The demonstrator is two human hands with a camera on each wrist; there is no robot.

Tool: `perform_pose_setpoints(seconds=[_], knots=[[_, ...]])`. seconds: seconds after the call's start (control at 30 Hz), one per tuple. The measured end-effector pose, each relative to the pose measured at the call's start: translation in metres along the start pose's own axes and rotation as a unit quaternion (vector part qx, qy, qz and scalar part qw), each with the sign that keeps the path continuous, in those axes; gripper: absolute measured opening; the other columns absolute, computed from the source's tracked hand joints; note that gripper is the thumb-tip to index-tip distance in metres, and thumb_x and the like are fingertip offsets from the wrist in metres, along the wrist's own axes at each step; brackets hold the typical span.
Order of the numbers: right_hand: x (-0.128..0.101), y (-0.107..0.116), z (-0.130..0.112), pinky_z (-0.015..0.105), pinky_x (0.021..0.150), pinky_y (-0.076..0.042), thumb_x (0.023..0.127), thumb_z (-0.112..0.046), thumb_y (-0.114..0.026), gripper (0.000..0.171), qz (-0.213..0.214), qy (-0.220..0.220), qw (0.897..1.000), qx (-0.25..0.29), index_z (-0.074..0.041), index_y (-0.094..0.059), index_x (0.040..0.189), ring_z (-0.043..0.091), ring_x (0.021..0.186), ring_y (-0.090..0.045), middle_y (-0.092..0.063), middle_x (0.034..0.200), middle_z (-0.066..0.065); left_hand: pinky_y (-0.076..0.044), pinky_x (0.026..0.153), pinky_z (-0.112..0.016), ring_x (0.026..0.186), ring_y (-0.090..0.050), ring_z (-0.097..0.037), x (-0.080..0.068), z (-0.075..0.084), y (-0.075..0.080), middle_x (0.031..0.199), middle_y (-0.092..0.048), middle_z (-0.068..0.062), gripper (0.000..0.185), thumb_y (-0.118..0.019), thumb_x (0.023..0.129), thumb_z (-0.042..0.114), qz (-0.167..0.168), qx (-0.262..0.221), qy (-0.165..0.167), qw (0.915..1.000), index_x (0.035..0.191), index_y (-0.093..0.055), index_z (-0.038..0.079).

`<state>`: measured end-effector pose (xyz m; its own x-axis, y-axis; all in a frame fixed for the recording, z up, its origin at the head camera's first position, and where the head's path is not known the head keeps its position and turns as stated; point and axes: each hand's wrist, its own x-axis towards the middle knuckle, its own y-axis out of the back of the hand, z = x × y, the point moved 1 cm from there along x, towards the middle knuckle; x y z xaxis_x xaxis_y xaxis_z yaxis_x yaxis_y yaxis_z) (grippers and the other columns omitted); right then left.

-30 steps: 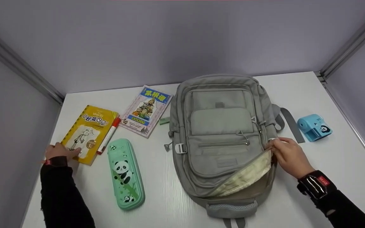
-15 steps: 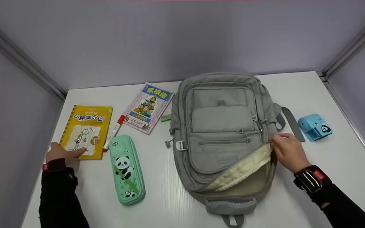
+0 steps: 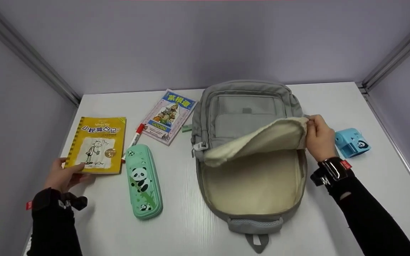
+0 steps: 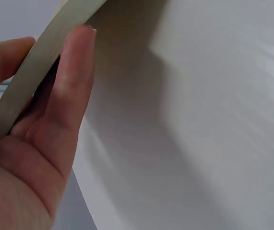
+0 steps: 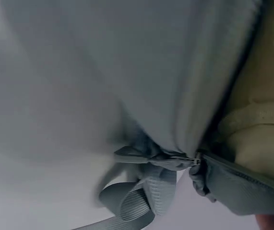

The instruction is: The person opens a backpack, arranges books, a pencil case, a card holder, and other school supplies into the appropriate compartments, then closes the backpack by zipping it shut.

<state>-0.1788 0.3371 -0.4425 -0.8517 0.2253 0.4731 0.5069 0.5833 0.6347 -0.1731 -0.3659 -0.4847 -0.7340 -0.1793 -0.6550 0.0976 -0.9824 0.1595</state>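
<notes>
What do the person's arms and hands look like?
The left sleeve and right sleeve are black, the right with a small pale spot. Each wrist bears a dark strap with a red tag. Left hand and right hand are bare.

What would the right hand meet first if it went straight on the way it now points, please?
Past the lifted flap it grips, the right hand would probably meet the upper right part of the backpack first, though its height is hard to judge.
</notes>
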Motion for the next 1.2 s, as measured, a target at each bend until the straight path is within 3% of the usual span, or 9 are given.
perform_pose_setpoints(seconds=[0.1, 0.2, 0.4, 0.57, 0.7, 0.8, 0.93, 1.07, 1.2], knots=[[0.015, 0.001, -0.004, 0.020, 0.053, -0.031, 0.103, -0.011, -0.047, 0.019, -0.010, -0.054, 0.998, 0.028, 0.002, -0.061, 0.104, -0.003, 0.051, -0.040, -0.052, 0.065, 0.003, -0.061, 0.075, -0.029, 0.074, -0.073, -0.014, -0.009, -0.007, -0.004, 0.081, -0.066, 0.010, 0.068, -0.068, 0.094, 0.019, 0.001, -0.061, -0.017, 0.9980, 0.143, -0.022, 0.020], [0.027, 0.003, -0.006, 0.017, 0.050, -0.032, 0.105, -0.014, -0.045, 0.022, -0.033, -0.089, 0.994, 0.052, 0.002, -0.060, 0.106, -0.008, 0.047, -0.038, -0.045, 0.062, -0.012, -0.061, 0.073, -0.030, 0.073, -0.073, -0.015, -0.019, -0.014, -0.007, 0.083, -0.067, 0.009, 0.047, -0.068, 0.093, 0.014, 0.008, -0.110, -0.044, 0.9929, 0.123, -0.034, 0.027], [0.039, 0.002, -0.004, 0.016, 0.045, -0.032, 0.106, -0.017, -0.041, 0.025, -0.065, -0.123, 0.988, 0.070, 0.001, -0.058, 0.109, -0.007, 0.042, -0.036, -0.036, 0.056, -0.019, -0.061, 0.069, -0.028, 0.072, -0.072, -0.015, -0.040, -0.020, -0.019, 0.089, -0.064, 0.008, 0.048, -0.068, 0.093, 0.011, 0.031, -0.126, -0.095, 0.9870, 0.122, -0.033, 0.028], [0.040, 0.000, -0.005, 0.015, 0.046, -0.031, 0.106, -0.015, -0.042, 0.024, -0.057, -0.122, 0.988, 0.070, 0.001, -0.059, 0.108, -0.008, 0.042, -0.035, -0.036, 0.055, -0.019, -0.060, 0.066, -0.025, 0.069, -0.072, -0.014, -0.074, -0.017, -0.042, 0.091, -0.065, 0.009, 0.041, -0.062, 0.096, 0.007, 0.012, -0.128, -0.155, 0.9797, 0.118, -0.033, 0.027], [0.041, -0.001, -0.007, 0.014, 0.048, -0.033, 0.106, -0.015, -0.042, 0.024, -0.056, -0.129, 0.987, 0.079, 0.001, -0.059, 0.108, -0.009, 0.044, -0.039, -0.039, 0.059, -0.021, -0.060, 0.063, -0.025, 0.070, -0.073, -0.014, -0.104, -0.016, -0.069, 0.096, -0.068, 0.007, 0.038, -0.058, 0.098, 0.004, -0.037, -0.135, -0.194, 0.9710, 0.121, -0.032, 0.020], [0.042, -0.003, -0.009, 0.015, 0.052, -0.035, 0.106, -0.015, -0.042, 0.022, -0.052, -0.140, 0.985, 0.089, 0.000, -0.058, 0.104, -0.009, 0.047, -0.041, -0.040, 0.062, -0.020, -0.059, 0.060, -0.025, 0.072, -0.073, -0.015, -0.125, -0.021, -0.091, 0.100, -0.071, 0.002, 0.035, -0.054, 0.098, 0.000, -0.087, -0.147, -0.198, 0.9652, 0.122, -0.033, 0.016], [0.045, -0.005, -0.009, 0.015, 0.061, -0.038, 0.106, -0.016, -0.043, 0.019, -0.039, -0.164, 0.979, 0.115, -0.010, -0.056, 0.092, -0.008, 0.055, -0.046, -0.043, 0.069, -0.019, -0.059, 0.061, -0.025, 0.080, -0.074, -0.017, -0.145, -0.038, -0.115, 0.107, -0.071, 0.000, 0.031, -0.049, 0.100, 0.001, -0.196, -0.152, -0.149, 0.9573, 0.123, -0.040, 0.019], [0.048, -0.008, -0.009, 0.016, 0.070, -0.038, 0.105, -0.014, -0.044, 0.023, -0.022, -0.181, 0.972, 0.146, -0.022, -0.052, 0.085, -0.004, 0.065, -0.048, -0.046, 0.074, -0.019, -0.060, 0.066, -0.025, 0.090, -0.074, -0.016, -0.156, -0.056, -0.141, 0.115, -0.071, 0.001, 0.028, -0.047, 0.101, 0.005, -0.318, -0.134, -0.093, 0.9339, 0.123, -0.042, 0.023], [0.050, -0.010, -0.010, 0.018, 0.079, -0.035, 0.105, -0.011, -0.043, 0.026, -0.008, -0.180, 0.969, 0.170, -0.022, -0.051, 0.083, 0.002, 0.079, -0.046, -0.046, 0.077, -0.018, -0.060, 0.066, -0.026, 0.089, -0.075, -0.017, -0.158, -0.057, -0.180, 0.113, -0.070, -0.003, 0.033, -0.053, 0.099, 0.006, -0.353, -0.130, -0.078, 0.9233, 0.127, -0.038, 0.016]])
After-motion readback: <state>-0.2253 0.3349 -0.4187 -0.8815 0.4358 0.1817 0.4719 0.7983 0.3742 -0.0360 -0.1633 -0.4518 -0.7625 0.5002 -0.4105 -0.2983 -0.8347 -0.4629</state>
